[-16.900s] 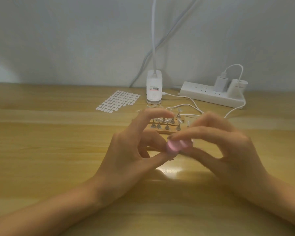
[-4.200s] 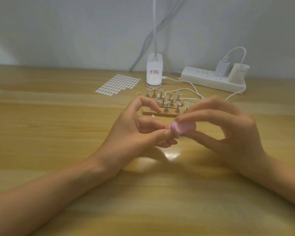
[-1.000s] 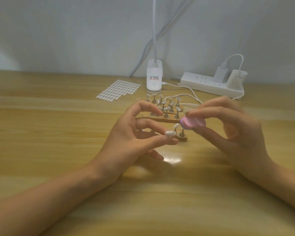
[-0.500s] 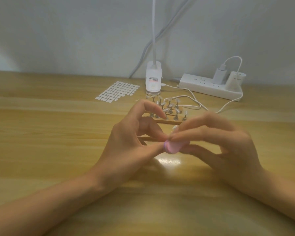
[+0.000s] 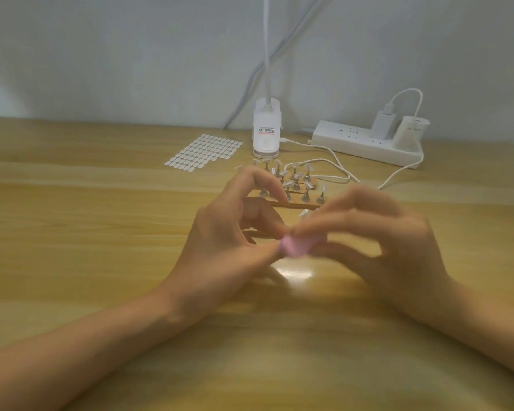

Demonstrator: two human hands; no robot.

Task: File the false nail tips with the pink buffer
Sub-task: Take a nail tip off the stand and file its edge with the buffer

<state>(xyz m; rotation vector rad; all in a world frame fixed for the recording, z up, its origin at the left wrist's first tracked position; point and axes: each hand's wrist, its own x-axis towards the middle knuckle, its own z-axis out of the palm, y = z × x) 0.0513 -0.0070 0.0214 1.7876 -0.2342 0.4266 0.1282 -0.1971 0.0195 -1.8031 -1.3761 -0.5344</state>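
Note:
My right hand (image 5: 377, 247) pinches the small pink buffer (image 5: 296, 247) between thumb and fingers; hand and buffer are motion-blurred. My left hand (image 5: 229, 247) meets it at the fingertips, thumb and middle finger pinched together right at the buffer's left end, index finger arched above. The nail tip between those fingers is hidden by the buffer. Behind the hands, a wooden holder (image 5: 297, 205) carries several clear false nail tips (image 5: 294, 176) on little metal stands. One more stand with a tip (image 5: 304, 213) peeks out just above my right index finger.
A sheet of white adhesive tabs (image 5: 204, 153) lies at the back left. A white lamp base (image 5: 266, 132) stands behind the holder, with a power strip (image 5: 365, 143) and white cables (image 5: 333, 163) to the right. The wooden desk (image 5: 72, 232) extends to the wall.
A second ago the hands were apart, the tip visible in my left fingers and the buffer raised. My right hand has since brought the buffer down against the left fingertips, where it stays, blurred.

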